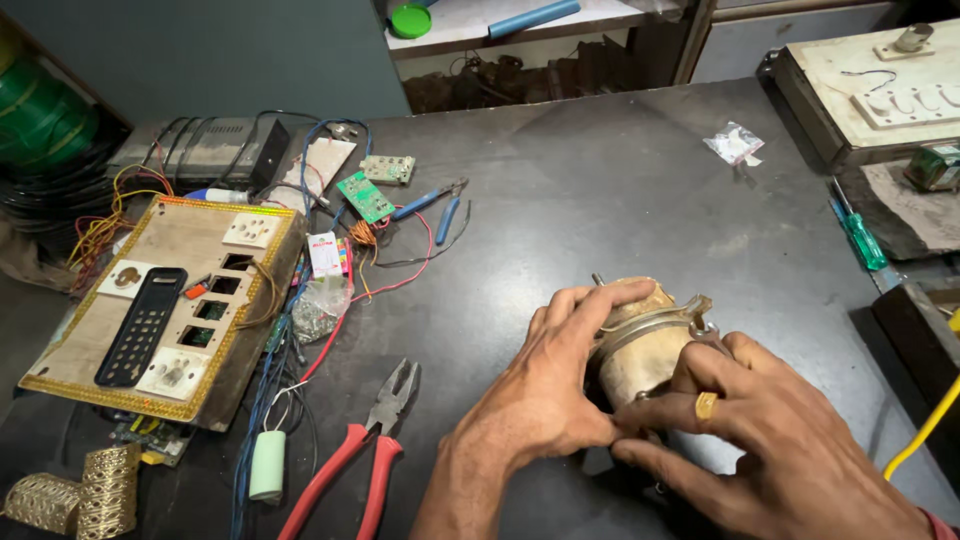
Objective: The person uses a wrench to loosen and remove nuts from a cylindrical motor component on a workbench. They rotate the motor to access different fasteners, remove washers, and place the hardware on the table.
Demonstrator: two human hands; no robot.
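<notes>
1. Your left hand (545, 395) wraps its fingers (590, 300) over the top and near side of a dusty, tan cylindrical motor (640, 345), closed on its body
2. Your right hand (770, 440), a gold ring on one finger, pinches with its fingers (660, 410) at the lower front of the same motor, the fingertips of both hands touching there
3. The motor sits on the dark counter (620, 180), right of centre and close to you, with a metal band around its upper part and a short shaft sticking out at the top
4. Just left of your left forearm lie red-handled pliers (365, 450), jaws pointing away from you
5. Further left a wooden switchboard (170, 310) with sockets rests tilted on a tangle of coloured wires (290, 360), a black perforated strip lying on it
6. Beyond it lie a green circuit board (365, 197) and blue-handled cutters (435, 205)
7. A green-handled screwdriver (858, 235) lies at the right edge, and a small clear plastic bag (735, 143) lies well apart on the far side
</notes>
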